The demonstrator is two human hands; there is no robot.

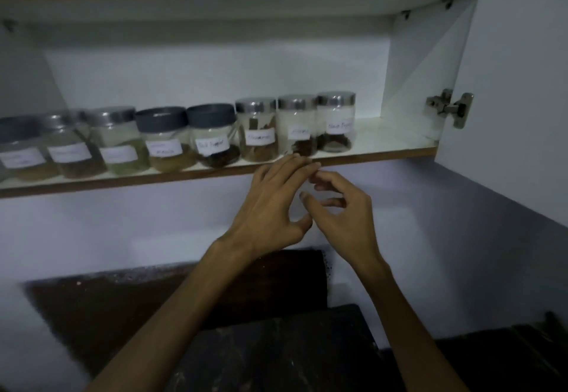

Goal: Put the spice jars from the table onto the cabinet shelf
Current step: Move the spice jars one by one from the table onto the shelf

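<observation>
We held both hands up just below the front edge of the shelf (pixel 368 153), and neither held anything. Our left hand (pixel 270 204) had its fingers (pixel 292 162) stretched long and close together, their tips touching the shelf's brown lip; the thumb stood apart below. Our right hand (pixel 341 210) sat just beside it, fingers loosely curled and spread a little, with the thumb tip near the left thumb.

The jars (pixel 172 142) stood in one row along the shelf, all upright and lidded, each with a white label. Straight above our left fingertips stood a silver-lidded jar (pixel 296 125) with dark spice at its bottom. Just to the right of it, past our fingers, stood the end jar (pixel 335 121), also silver-lidded. To the left of our fingers came another silver-lidded jar (pixel 256 130), then two jars with dark lids, then more jars running off to the left, too blurred for us to read.

Well right of our fingers, a hinge (pixel 450 108) showed on the open door (pixel 522 84). Below our wrists lay a dark counter (pixel 276 345).
</observation>
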